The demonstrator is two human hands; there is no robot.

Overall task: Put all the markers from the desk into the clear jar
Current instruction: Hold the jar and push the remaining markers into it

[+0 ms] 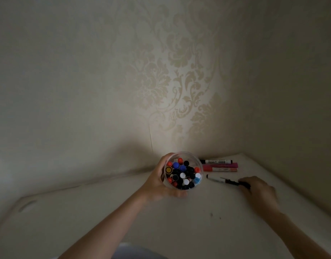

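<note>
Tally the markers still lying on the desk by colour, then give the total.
White-barrelled with black cap, by the wall: 1
Pink/magenta: 1
Red/orange: 1
Thin white with black cap, gripped by the right hand: 1
Total: 4
The left hand holds the clear jar.

I take this for a room in a home. The wallpaper [175, 71] carries a pale damask leaf pattern, the kind hung in living rooms or bedrooms. The white worktop [105, 212] sits tucked into a corner where two papered walls meet, dimly lit.
</note>
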